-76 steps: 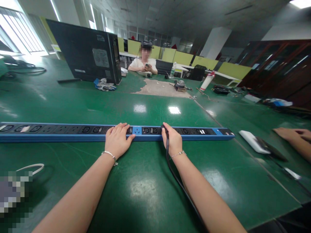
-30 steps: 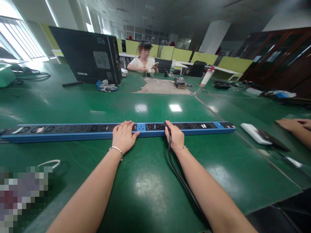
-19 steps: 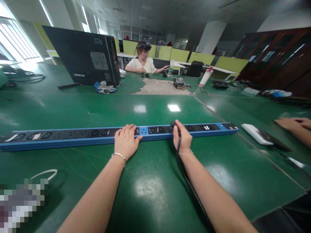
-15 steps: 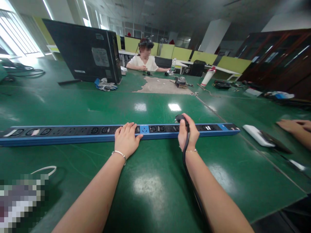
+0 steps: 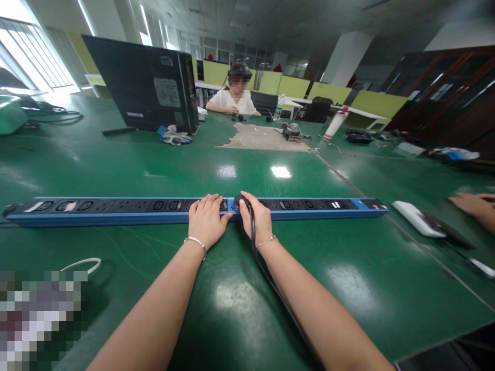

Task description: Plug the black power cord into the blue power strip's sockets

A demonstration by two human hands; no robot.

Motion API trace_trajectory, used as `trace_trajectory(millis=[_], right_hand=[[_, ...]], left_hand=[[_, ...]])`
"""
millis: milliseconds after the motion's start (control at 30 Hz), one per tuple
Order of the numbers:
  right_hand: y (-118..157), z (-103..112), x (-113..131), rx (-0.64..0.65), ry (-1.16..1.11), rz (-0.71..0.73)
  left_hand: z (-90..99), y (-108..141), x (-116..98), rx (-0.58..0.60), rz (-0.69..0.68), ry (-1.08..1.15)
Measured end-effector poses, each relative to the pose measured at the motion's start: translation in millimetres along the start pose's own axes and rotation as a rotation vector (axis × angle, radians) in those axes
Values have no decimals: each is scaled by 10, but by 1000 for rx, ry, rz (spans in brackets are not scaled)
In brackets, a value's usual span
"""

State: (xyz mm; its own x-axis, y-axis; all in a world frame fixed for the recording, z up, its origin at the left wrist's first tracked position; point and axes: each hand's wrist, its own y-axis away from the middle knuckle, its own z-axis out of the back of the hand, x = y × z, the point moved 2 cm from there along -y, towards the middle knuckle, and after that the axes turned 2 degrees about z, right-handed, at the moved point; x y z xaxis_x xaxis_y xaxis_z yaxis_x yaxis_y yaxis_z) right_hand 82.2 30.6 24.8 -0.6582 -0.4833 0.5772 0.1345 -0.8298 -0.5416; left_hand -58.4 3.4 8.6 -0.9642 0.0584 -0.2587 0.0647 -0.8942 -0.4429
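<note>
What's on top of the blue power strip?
On the power strip: the left hand, pale labels, and a black plug at the blue socket, held by the right hand. Covered: whatever lies under the left hand, and the plug's prongs, so seating can't be judged.

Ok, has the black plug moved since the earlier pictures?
Yes, leftward. The black plug was well to the right of the middle blue socket on the power strip; now the right hand holds it at that socket, partly covering it.
</note>
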Motion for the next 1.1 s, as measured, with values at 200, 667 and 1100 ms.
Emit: trace_trajectory(millis=[200, 667, 1100], right_hand=[[-47, -61, 32, -7, 16, -18], [-61, -54, 182, 91, 356, 84], [-24, -52, 162, 216, 478, 264]], left_hand=[[-2, 1, 6, -3, -2, 7], [4, -1, 2, 0, 4, 28], [8, 1, 4, -3, 4, 46]])
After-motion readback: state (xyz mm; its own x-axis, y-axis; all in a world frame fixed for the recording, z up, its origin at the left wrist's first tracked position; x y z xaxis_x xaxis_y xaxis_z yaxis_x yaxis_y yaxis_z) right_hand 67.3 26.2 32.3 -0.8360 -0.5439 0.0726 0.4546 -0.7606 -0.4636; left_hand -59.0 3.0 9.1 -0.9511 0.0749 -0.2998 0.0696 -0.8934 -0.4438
